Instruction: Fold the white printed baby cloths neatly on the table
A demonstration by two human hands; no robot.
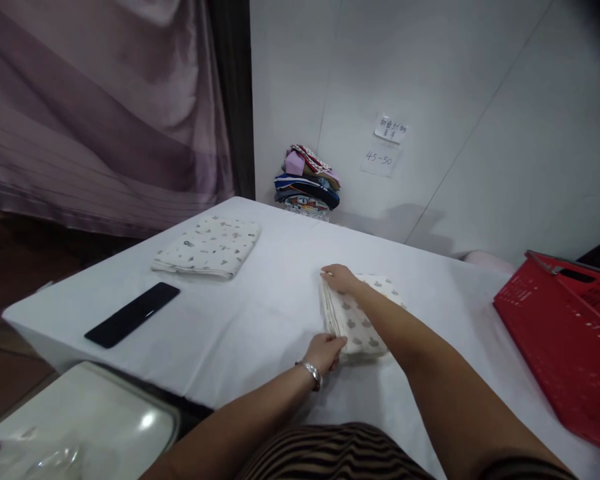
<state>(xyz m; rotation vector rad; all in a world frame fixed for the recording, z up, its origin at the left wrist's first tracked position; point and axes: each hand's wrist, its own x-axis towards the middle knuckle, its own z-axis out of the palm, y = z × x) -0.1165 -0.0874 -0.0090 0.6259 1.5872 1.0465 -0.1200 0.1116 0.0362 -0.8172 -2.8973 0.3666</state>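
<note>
A flat black slab [133,315] lies on the white-covered table [275,287], just beside a folded printed cloth [207,248]. Past the far edge, a pile of folded fabrics [307,181] stands by the wall. Nearer, the left hand [326,352] has its fingers closed on the near left corner of the duck-print cloth [363,327]; the right hand [339,277] pinches the far left corner — its forearm hides part of the print. Above, 2 paper notes hang. Far right, a red basket [555,333] leans — contents unclear.
</note>
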